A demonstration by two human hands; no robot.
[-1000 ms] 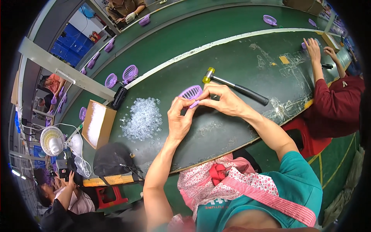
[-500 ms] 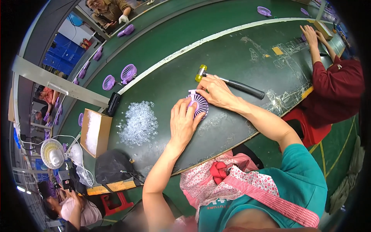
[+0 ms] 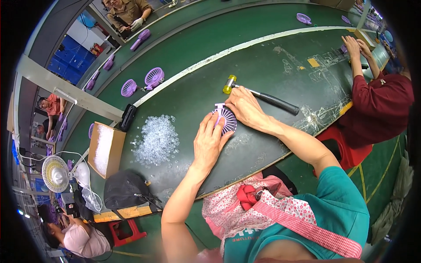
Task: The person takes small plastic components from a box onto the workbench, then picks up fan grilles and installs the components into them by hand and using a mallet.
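A round purple fan grille (image 3: 227, 120) with thin ribs lies on the dark green worktable in front of me. My left hand (image 3: 208, 142) presses over its left side, thumb along the lower edge and fingers on the ribs. At the top edge, beside a short pale purple stem, my right hand (image 3: 246, 108) has its fingers pinched together; whatever sits between the fingertips is too small to make out. Just beyond that hand lies a mallet (image 3: 272, 101) with yellow faces and a black handle. A loose pile of small clear plastic pieces (image 3: 155, 140) is to the left of my left hand.
An open cardboard box (image 3: 113, 153) of clear pieces stands left of the pile, near a black bag (image 3: 126, 190) and a white fan (image 3: 56, 174). Purple grilles (image 3: 154, 77) lie on the green conveyor (image 3: 193, 41) beyond the white line. A co-worker in dark red (image 3: 379, 103) sits at right.
Purple parts on the conveyor have shifted to the right. My two hands stay at the grille, with only a slight shift of the right fingers.
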